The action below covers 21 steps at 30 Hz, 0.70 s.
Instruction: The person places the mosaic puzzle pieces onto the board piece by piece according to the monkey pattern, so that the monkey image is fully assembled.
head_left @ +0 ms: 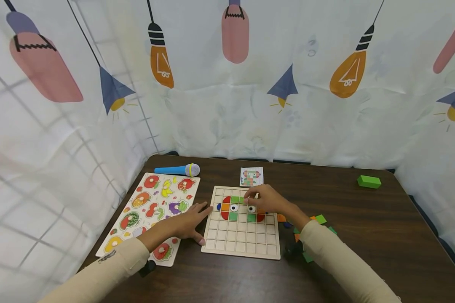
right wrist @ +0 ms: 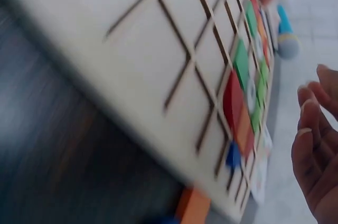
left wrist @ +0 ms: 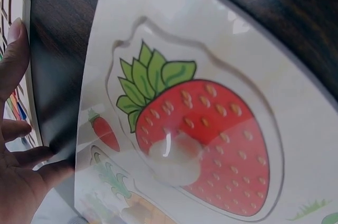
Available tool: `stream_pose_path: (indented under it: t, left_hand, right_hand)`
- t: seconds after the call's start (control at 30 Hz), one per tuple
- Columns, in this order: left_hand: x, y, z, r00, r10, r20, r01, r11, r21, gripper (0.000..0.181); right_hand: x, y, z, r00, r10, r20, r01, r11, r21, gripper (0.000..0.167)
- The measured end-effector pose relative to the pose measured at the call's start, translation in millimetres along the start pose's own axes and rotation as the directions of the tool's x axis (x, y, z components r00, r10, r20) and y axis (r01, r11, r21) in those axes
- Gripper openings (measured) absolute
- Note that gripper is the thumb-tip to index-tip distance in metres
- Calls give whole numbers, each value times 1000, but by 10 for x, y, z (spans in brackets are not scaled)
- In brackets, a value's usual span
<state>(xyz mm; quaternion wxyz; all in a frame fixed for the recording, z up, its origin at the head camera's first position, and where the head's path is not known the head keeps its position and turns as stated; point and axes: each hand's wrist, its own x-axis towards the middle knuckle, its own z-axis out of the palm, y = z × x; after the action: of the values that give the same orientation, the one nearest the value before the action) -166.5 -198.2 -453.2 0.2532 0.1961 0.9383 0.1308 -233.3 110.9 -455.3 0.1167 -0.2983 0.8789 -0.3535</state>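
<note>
A square wooden grid board [head_left: 239,240] lies in the middle of the table, with red, green, orange and blue pieces and two round eye pieces set in its upper rows. At its left edge rests my left hand [head_left: 191,221], fingers spread and thumb near the lower corner. My right hand [head_left: 269,200] is over the upper right of the board, its fingers loosely bent beside a green piece [head_left: 235,199]. In the right wrist view no piece shows between the right fingertips. The hand hides part of the pieces beneath in the head view.
A fruit puzzle board [head_left: 136,214] lies left, below a blue toy microphone [head_left: 176,170]. Behind the grid stands a small picture card [head_left: 251,176]. Loose coloured pieces [head_left: 320,219] lie by the right forearm. A green block [head_left: 369,182] sits at the far right.
</note>
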Motion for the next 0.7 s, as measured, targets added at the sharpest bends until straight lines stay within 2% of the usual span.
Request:
stream_pose_path:
  t: [0.13, 0.33, 0.53, 0.7]
  left_hand:
    - [8, -2, 4, 1000, 10, -3, -10, 1000, 1, 106]
    - [6, -2, -8, 1000, 15, 1, -15, 1000, 5, 106]
    - [-5, 1, -14, 1000, 6, 5, -6, 1000, -1, 106]
    - [-2, 6, -11, 1000, 9, 9, -9, 1000, -10, 106]
  right_hand:
    - [-243, 123, -213, 999, 31, -21, -30, 999, 36, 23]
    - [-646, 318, -435, 995, 86, -59, -86, 996, 5, 25]
    - [-968, 500, -443, 994, 98, -47, -102, 991, -86, 24]
    - [-1068, 555, -348, 996, 77, -37, -82, 987, -140, 24]
